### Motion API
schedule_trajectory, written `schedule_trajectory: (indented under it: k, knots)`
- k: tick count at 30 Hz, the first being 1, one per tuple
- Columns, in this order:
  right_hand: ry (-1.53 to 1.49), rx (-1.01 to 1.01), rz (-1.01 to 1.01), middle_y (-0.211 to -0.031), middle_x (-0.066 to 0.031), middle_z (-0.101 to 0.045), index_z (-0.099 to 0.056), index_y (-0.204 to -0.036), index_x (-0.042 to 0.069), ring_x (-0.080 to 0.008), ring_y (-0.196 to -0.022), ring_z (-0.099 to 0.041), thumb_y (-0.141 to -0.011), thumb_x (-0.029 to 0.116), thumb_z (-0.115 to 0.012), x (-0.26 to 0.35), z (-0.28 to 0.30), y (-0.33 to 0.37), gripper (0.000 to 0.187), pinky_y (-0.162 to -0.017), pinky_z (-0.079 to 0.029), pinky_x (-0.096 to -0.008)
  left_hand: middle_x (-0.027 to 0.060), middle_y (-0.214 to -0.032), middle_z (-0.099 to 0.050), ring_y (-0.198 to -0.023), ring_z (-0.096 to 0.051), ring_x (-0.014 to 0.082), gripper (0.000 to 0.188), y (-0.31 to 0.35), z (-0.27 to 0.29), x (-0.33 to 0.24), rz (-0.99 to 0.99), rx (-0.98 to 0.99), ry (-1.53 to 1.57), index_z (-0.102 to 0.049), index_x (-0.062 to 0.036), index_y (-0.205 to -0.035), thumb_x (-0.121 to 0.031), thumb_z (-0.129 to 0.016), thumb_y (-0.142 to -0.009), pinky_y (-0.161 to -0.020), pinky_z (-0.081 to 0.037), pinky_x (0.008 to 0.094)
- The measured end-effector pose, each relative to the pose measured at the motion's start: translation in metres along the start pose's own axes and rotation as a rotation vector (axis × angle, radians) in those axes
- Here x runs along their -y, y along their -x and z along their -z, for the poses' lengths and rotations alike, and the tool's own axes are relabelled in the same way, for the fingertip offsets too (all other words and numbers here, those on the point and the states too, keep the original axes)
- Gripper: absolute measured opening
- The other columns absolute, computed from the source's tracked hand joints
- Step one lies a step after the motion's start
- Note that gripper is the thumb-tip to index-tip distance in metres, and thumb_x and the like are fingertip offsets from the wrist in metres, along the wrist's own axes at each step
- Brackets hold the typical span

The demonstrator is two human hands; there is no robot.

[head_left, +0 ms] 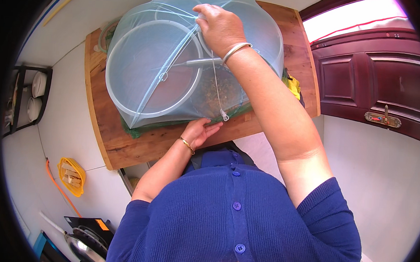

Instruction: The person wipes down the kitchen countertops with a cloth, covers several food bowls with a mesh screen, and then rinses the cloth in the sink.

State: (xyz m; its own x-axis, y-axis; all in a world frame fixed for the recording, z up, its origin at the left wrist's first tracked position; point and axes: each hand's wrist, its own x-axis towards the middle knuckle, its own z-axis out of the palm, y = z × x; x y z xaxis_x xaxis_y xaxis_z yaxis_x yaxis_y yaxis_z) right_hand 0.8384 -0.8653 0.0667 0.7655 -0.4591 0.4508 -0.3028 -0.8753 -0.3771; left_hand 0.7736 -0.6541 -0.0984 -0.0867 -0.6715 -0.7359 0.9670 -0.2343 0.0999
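Observation:
A pale blue mesh food cover stands like a tent on the wooden table. My right hand is closed at its top, pinching the point where the ribs meet. A white cord with a small pull ring hangs down from there to the cover's front edge. By that edge, my left hand has its fingers stretched out, at or just below the green trim. Under the mesh show a large round basin, another round vessel at the right, and a brownish mass that I cannot make out.
The wooden table reaches to just before my body. A yellow and dark item lies by its right side. A dark red door is at the right. On the left are a yellow basket, a wall rack and pans.

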Motion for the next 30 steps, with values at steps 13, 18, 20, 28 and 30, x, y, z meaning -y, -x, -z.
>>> schedule_trajectory:
  k: [13, 18, 20, 28, 30]
  knots:
    - [0.010, 0.000, 0.002, -0.099, -0.0071, -0.064, -0.061, -0.102, 0.012, -0.0271, -0.088, -0.061, -0.081, 0.016, -0.059, 0.007, 0.007, 0.016, 0.021, -0.075, -0.050, -0.0362, 0.0152, -0.103, -0.059, -0.093, -0.062, 0.0282, 0.016, -0.016, 0.001, 0.027, -0.170, -0.283, -0.117, -0.052, 0.0042, -0.102, 0.001, -0.047, -0.087, -0.075, -0.054, 0.0321]
    - [0.011, -0.007, 0.010, -0.099, -0.0070, -0.064, -0.061, -0.102, 0.012, -0.0264, -0.088, -0.061, -0.082, 0.015, -0.058, 0.009, 0.008, 0.022, 0.020, -0.075, -0.050, -0.0358, 0.0123, -0.094, -0.063, -0.075, -0.065, 0.0225, 0.013, -0.014, -0.005, 0.029, -0.209, -0.383, -0.133, -0.056, 0.0016, -0.098, -0.005, -0.051, -0.087, -0.061, -0.055, 0.0262]
    - [0.013, 0.012, 0.018, -0.099, -0.0074, -0.064, -0.061, -0.101, 0.011, -0.0262, -0.088, -0.061, -0.082, 0.015, -0.058, 0.010, 0.007, 0.023, 0.020, -0.075, -0.050, -0.0360, 0.0106, -0.087, -0.064, -0.070, -0.064, 0.0199, 0.016, -0.011, -0.002, 0.030, -0.176, -0.394, -0.231, -0.058, 0.0003, -0.094, -0.014, -0.052, -0.089, -0.056, -0.053, 0.0235]
    - [0.018, 0.044, 0.019, -0.098, -0.0084, -0.064, -0.060, -0.100, 0.009, -0.0262, -0.091, -0.060, -0.080, 0.012, -0.059, 0.014, 0.003, 0.031, 0.020, -0.076, -0.050, -0.0361, 0.0080, -0.076, -0.064, -0.063, -0.062, 0.0143, 0.040, 0.010, 0.040, 0.008, 0.179, -0.159, -0.216, -0.061, -0.0019, -0.092, -0.038, -0.045, -0.093, -0.056, -0.052, 0.0233]
    - [0.020, 0.036, 0.017, -0.098, -0.0083, -0.064, -0.060, -0.101, 0.010, -0.0260, -0.092, -0.060, -0.080, 0.013, -0.059, 0.014, 0.001, 0.032, 0.021, -0.077, -0.050, -0.0360, 0.0078, -0.076, -0.064, -0.064, -0.063, 0.0141, 0.037, 0.039, 0.050, 0.004, 0.076, -0.178, -0.430, -0.061, -0.0021, -0.091, -0.035, -0.044, -0.093, -0.057, -0.052, 0.0235]
